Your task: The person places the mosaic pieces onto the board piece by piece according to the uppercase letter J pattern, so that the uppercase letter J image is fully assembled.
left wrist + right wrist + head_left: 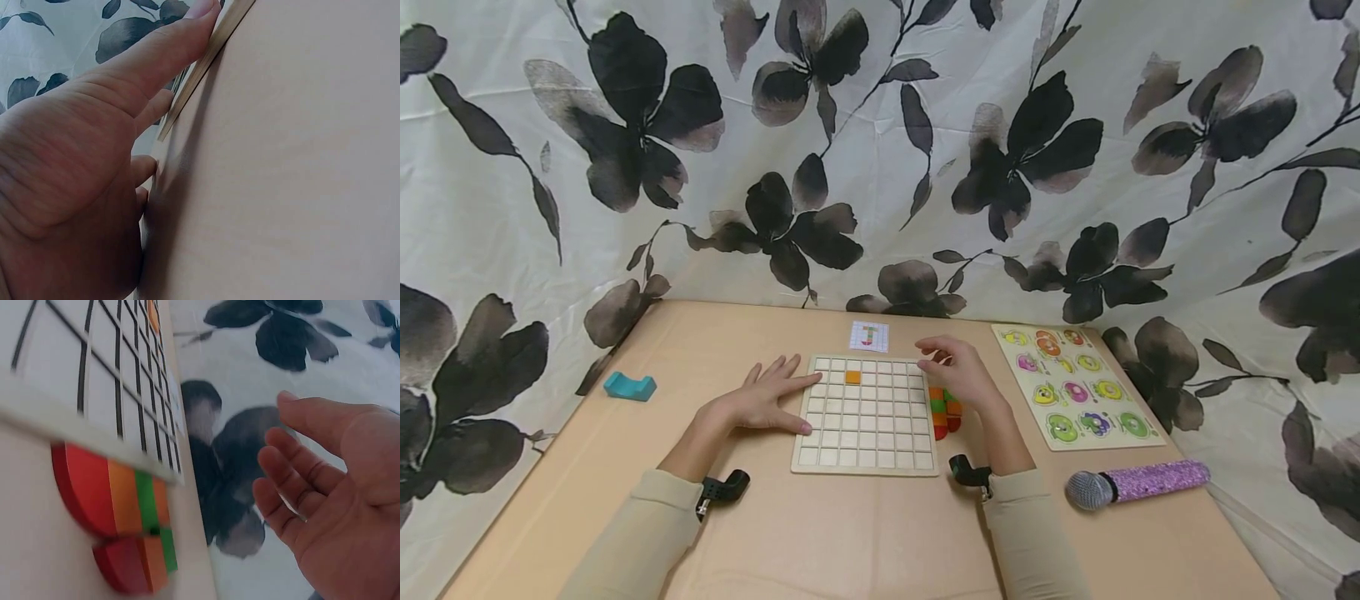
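Presently your left hand (756,404) spreads wide, thumb and forefinger touching the left edge of the board (868,435). Your right hand (964,375), loosely curled, empty, hovers near its far right corner. Blocks (938,417) beside; orange tile (853,377) on board; card (868,337) beyond.

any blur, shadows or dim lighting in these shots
Head view: brightest of the three, floral backdrop fairly crisp; left wrist view: dim, with a soft dark shadow on the table beside the left hand; right wrist view: dullish, the board's near edge and coloured blocks look blurred
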The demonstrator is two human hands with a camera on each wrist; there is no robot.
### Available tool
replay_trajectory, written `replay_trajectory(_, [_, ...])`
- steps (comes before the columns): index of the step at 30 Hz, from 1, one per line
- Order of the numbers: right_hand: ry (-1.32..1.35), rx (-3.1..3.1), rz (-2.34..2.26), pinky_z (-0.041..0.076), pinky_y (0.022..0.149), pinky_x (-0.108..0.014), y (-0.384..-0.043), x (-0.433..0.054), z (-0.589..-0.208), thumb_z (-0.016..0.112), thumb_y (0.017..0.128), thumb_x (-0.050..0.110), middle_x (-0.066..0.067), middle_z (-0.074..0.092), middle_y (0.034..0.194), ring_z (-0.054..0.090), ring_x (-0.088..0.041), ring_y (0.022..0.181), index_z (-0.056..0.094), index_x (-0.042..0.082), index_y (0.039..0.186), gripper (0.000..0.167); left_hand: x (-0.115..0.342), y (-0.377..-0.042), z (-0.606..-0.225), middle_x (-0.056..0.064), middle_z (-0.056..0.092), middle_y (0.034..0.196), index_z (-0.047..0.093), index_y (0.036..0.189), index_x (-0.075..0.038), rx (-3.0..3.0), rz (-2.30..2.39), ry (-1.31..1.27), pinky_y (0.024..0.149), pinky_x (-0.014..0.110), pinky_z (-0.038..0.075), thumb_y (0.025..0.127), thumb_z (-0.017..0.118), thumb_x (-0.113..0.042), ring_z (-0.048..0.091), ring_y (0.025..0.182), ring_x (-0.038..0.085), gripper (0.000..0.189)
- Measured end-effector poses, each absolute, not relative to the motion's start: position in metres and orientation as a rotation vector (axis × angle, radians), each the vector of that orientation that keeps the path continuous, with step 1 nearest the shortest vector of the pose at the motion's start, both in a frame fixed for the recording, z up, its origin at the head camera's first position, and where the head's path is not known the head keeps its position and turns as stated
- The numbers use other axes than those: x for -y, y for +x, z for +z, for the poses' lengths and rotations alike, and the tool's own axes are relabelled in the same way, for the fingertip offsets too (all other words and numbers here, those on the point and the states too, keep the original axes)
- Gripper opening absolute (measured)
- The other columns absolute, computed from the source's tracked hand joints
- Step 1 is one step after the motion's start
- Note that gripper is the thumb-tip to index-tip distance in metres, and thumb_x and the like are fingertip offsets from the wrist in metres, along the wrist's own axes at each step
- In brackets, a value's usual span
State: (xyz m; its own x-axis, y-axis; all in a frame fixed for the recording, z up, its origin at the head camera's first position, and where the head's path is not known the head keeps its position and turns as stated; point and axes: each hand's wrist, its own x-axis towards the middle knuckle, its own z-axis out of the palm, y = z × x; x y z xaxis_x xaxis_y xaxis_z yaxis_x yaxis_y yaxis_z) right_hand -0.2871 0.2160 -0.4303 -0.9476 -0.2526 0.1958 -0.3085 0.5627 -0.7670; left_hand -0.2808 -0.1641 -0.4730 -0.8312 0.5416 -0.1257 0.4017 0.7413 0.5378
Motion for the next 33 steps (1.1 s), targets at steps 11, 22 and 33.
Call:
replay_trajectory(11, [0.387,2.881,1.324,0.05,0.089,-0.034,-0.297,-0.251,-0.44,0.069,0.1,0.015,-0.018,0.068,0.126,0.058,-0.029,0.104,0.069,0.008,0.133,0.034,0.164,-0.28,-0.472,0.023,0.005,0.174,0.039,0.162,-0.026,-2.668,0.73,0.737,0.122,0.073,-0.008,0.08,0.081,-0.063,-0.003,0.16,0.049,0.099])
replay_trajectory(22, [0.32,3.024,1.235,0.049,0.093,-0.039,-0.296,-0.266,-0.446,0.071,0.099,0.012,-0.012,0.069,0.117,0.057,-0.029,0.104,0.075,0.011,0.125,0.027,0.164,-0.279,-0.472,0.024,0.006,0.174,0.04,0.162,-0.026,-2.666,0.737,0.739,0.122,0.073,-0.008,0.08,0.082,-0.063,-0.003,0.16,0.049,0.099])
replay_trajectory(33, [0.392,3.099,1.199,0.046,0.082,-0.033,-0.296,-0.273,-0.451,0.074,0.095,0.007,-0.007,0.07,0.101,0.056,-0.025,0.095,0.078,0.009,0.116,0.021,0.163,-0.279,-0.471,0.025,0.006,0.173,0.04,0.162,-0.025,-2.666,0.739,0.74,0.122,0.073,-0.008,0.08,0.082,-0.062,-0.003,0.16,0.05,0.099])
